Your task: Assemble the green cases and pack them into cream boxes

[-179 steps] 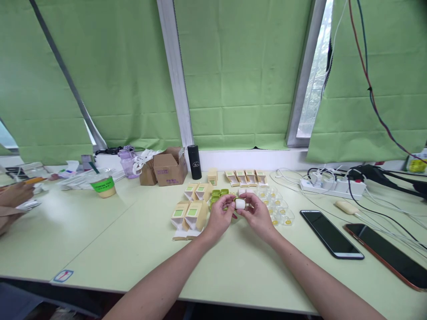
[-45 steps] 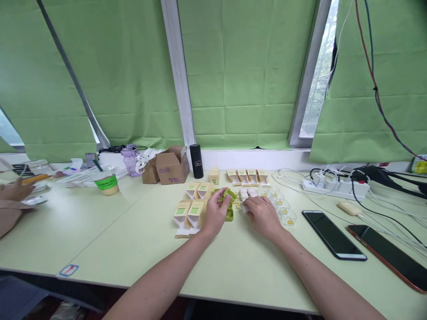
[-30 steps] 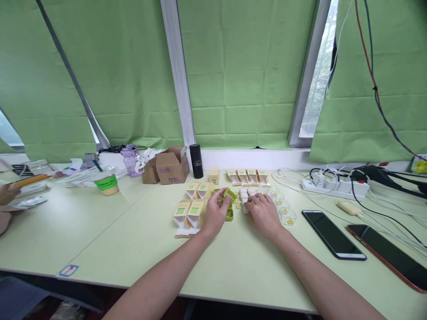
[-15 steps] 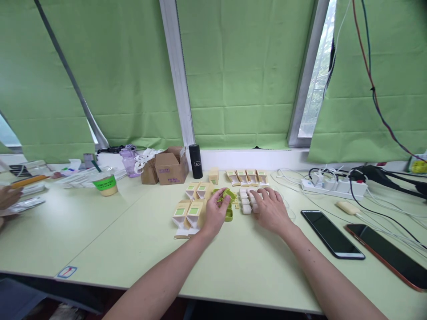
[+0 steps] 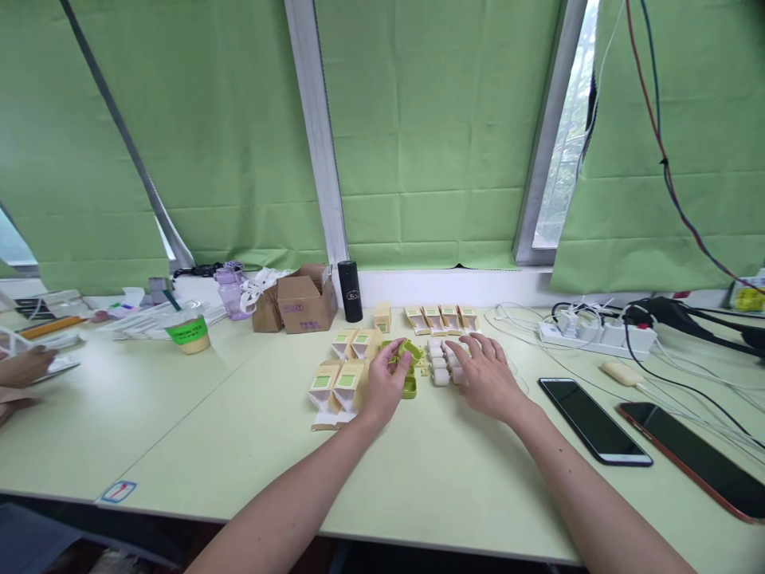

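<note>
Arching, spread right fingers [image 5: 461, 355] perhaps touch white blocks [image 5: 441, 376] — left fingers [image 5: 400, 375] clamp green case [image 5: 411, 349].

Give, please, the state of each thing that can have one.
Left hand: holds green case
Right hand: open, at white pieces
White pieces: in rows
Front cartons: open
Brown box: seems open
Black flask: upright
Drink cup: straw in
Phones: screens dark
Power strip: plugs inserted
Blinds: lowered

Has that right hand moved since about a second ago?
Yes: the right hand has shifted to the right, closer to the phone with the white lower edge, leaving more of the small white pieces uncovered.
</note>
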Demonstrator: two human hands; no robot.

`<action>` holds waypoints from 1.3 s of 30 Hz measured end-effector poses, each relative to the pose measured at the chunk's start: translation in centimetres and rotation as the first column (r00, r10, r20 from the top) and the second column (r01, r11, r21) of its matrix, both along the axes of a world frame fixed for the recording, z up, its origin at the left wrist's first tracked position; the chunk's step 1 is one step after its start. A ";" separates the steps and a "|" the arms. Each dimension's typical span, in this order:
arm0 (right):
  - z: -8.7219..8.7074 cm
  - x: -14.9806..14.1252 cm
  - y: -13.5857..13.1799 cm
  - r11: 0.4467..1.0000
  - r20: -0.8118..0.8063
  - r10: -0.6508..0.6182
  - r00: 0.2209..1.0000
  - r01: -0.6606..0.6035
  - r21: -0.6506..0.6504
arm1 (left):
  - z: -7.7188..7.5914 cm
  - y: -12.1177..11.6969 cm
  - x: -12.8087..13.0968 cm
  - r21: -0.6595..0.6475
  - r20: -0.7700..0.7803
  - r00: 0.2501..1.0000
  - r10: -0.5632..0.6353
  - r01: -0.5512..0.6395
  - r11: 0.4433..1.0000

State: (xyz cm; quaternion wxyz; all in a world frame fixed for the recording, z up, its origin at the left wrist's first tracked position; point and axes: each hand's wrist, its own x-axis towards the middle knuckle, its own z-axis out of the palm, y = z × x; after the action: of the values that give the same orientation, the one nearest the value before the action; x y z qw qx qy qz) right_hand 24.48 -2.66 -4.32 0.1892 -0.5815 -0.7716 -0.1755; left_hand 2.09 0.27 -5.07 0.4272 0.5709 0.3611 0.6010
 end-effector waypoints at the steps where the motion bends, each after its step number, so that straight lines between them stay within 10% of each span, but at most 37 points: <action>1: 0.3 -0.5 -0.2 0.998 -0.030 0.060 0.998 -0.059 0.026 | 0.0 0.0 0.0 0.003 0.000 1.000 0.003 -0.003 1.000; 5: 0.5 -3.2 -1.1 0.951 -0.213 0.307 0.928 -0.288 0.113 | 0.1 0.1 0.1 0.036 -0.008 1.000 0.014 -0.014 0.999; 18: -1.4 -4.6 -0.5 0.859 -0.443 0.496 0.747 -0.348 0.376 | 1.0 -1.6 0.7 -0.061 0.083 0.983 -0.165 0.170 0.984; 29: -2.1 -4.7 -0.1 0.824 -0.466 0.552 0.691 -0.368 0.430 | 1.1 -1.9 1.4 -0.062 0.111 0.936 -0.334 0.342 0.938; 39: -2.0 -4.6 -0.1 0.855 -0.526 0.511 0.680 -0.336 0.396 | 0.6 -1.4 1.6 0.000 -0.104 0.959 -0.264 0.265 0.964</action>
State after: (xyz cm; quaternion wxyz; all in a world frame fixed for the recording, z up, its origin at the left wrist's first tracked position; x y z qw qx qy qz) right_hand 19.83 -2.76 -6.32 0.5412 -0.3785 -0.7503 -0.0301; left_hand 3.64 -1.17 -4.51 0.4805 0.6473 0.2988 0.5108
